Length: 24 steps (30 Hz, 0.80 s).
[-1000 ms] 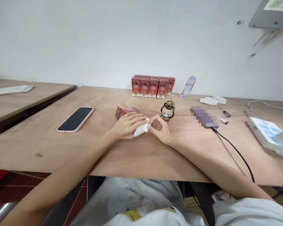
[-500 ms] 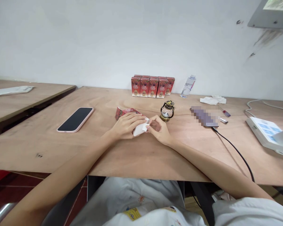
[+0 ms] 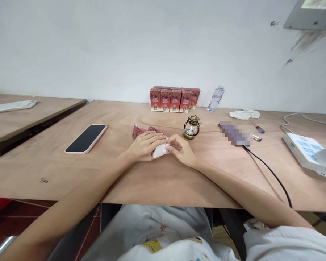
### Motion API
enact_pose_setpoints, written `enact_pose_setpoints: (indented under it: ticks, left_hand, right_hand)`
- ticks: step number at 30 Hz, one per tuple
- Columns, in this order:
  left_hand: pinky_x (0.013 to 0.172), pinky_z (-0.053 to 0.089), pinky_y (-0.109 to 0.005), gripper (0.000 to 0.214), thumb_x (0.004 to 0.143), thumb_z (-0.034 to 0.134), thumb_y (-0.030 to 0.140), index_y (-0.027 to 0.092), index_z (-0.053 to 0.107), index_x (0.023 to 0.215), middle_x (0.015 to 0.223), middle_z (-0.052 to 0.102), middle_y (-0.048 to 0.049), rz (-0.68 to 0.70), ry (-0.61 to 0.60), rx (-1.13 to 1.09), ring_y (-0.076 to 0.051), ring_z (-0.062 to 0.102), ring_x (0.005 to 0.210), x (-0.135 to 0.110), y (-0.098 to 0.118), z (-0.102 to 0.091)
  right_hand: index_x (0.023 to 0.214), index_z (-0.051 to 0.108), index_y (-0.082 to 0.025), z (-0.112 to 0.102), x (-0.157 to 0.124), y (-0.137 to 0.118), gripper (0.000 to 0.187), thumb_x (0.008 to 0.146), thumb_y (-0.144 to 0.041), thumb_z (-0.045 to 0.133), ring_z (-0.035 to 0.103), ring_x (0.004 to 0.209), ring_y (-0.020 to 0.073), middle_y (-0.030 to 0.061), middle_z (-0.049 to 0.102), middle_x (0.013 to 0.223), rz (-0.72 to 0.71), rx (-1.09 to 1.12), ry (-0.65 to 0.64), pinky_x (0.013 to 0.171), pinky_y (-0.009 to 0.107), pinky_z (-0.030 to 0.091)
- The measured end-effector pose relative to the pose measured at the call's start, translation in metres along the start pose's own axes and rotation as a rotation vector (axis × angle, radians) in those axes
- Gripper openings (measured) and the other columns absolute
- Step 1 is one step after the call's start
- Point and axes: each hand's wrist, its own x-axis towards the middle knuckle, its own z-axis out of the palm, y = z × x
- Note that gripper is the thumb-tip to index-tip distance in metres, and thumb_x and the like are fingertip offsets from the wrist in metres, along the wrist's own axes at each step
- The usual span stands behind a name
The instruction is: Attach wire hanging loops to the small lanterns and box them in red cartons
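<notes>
A red printed cardboard box [image 3: 147,129] lies on its side on the table in front of me, its white end toward my right. My left hand [image 3: 145,146] is closed over the box and hides much of it. At the white end, the fingers of my right hand [image 3: 180,149] pinch a white flap [image 3: 165,148]. A small bronze-coloured lantern [image 3: 191,128] with a clear globe stands upright just beyond my right hand, apart from it.
Several matching red boxes [image 3: 175,100] stand in rows by the wall, beside a clear bottle [image 3: 216,99]. A phone [image 3: 86,139] lies at left. At right are a pixelated device [image 3: 233,133] with a black cable, crumpled tissue [image 3: 244,114], a screwdriver [image 3: 259,129] and a white power strip [image 3: 301,146].
The white flap has been pushed in closer against the box end by my right fingers. My left hand stays on the box. The whole view has shifted slightly.
</notes>
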Motion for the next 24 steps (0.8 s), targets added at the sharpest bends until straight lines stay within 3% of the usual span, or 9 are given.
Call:
enact_pose_setpoints:
  ticks: [3, 5, 9, 12, 16, 20, 24]
  left_hand:
    - [0.092, 0.055, -0.037, 0.042, 0.086, 0.060, 0.027, 0.017, 0.053, 0.126, 0.112, 0.072, -0.0116, -0.001, 0.008, -0.033, -0.023, 0.069, 0.105, 0.001, 0.001, -0.001]
    - [0.094, 0.055, -0.038, 0.046, 0.085, 0.063, 0.027, 0.017, 0.051, 0.128, 0.115, 0.071, -0.0129, 0.001, 0.017, -0.060, -0.023, 0.068, 0.108, 0.002, 0.003, -0.001]
    - [0.096, 0.055, -0.041, 0.051, 0.083, 0.067, 0.028, 0.015, 0.049, 0.130, 0.115, 0.070, -0.0140, 0.032, 0.093, -0.096, -0.025, 0.066, 0.112, 0.000, 0.007, 0.001]
    - [0.097, 0.054, -0.043, 0.059, 0.082, 0.070, 0.033, 0.017, 0.046, 0.134, 0.116, 0.069, -0.0128, 0.008, 0.122, -0.110, -0.026, 0.065, 0.111, -0.001, 0.008, 0.004]
    - [0.101, 0.051, -0.047, 0.081, 0.077, 0.073, 0.051, 0.018, 0.037, 0.142, 0.125, 0.063, -0.0164, -0.129, 0.065, -0.248, -0.028, 0.061, 0.118, 0.000, 0.010, 0.004]
    - [0.112, 0.038, -0.053, 0.076, 0.081, 0.067, 0.053, 0.022, 0.035, 0.143, 0.139, 0.051, -0.0170, -0.366, 0.123, -0.434, -0.031, 0.045, 0.135, 0.005, 0.014, 0.002]
    - [0.114, 0.032, -0.055, 0.070, 0.083, 0.063, 0.055, 0.026, 0.036, 0.141, 0.151, 0.035, -0.0133, -0.736, 0.335, -0.452, -0.033, 0.031, 0.142, 0.005, 0.008, 0.002]
  right_hand:
    - [0.094, 0.052, -0.025, -0.001, 0.000, 0.002, 0.035, 0.078, -0.048, 0.072, 0.063, 0.081, 0.0143, 0.0011, 0.058, 0.095, 0.024, 0.005, 0.066, 0.069, 0.028, 0.054]
    - [0.106, 0.050, -0.027, -0.002, -0.001, 0.002, 0.048, 0.073, -0.047, 0.077, 0.065, 0.089, 0.0158, 0.0021, 0.060, 0.104, 0.057, 0.026, 0.110, 0.075, 0.029, 0.055]
    - [0.128, 0.047, -0.030, -0.004, -0.001, -0.003, 0.058, 0.078, -0.047, 0.072, 0.058, 0.118, 0.0201, 0.0068, 0.053, 0.134, 0.044, 0.062, -0.030, 0.094, 0.034, 0.053]
    - [0.129, 0.050, -0.031, -0.001, -0.001, -0.006, 0.053, 0.082, -0.048, 0.068, 0.053, 0.125, 0.0206, 0.0054, 0.055, 0.135, -0.001, 0.099, -0.049, 0.100, 0.035, 0.050]
    - [0.122, 0.056, -0.028, 0.001, 0.002, -0.003, 0.047, 0.081, -0.045, 0.071, 0.058, 0.121, 0.0210, 0.0072, 0.059, 0.130, -0.070, 0.095, 0.088, 0.102, 0.039, 0.051]
    - [0.109, 0.064, -0.025, -0.006, 0.000, 0.000, 0.029, 0.083, -0.038, 0.070, 0.058, 0.119, 0.0228, 0.0108, 0.059, 0.123, -0.293, -0.277, 0.192, 0.089, 0.038, 0.058]
    - [0.099, 0.068, -0.030, -0.009, -0.002, -0.003, 0.015, 0.087, -0.021, 0.065, 0.063, 0.106, 0.0198, 0.0053, 0.068, 0.112, -0.755, -0.856, -0.005, 0.081, 0.033, 0.058]
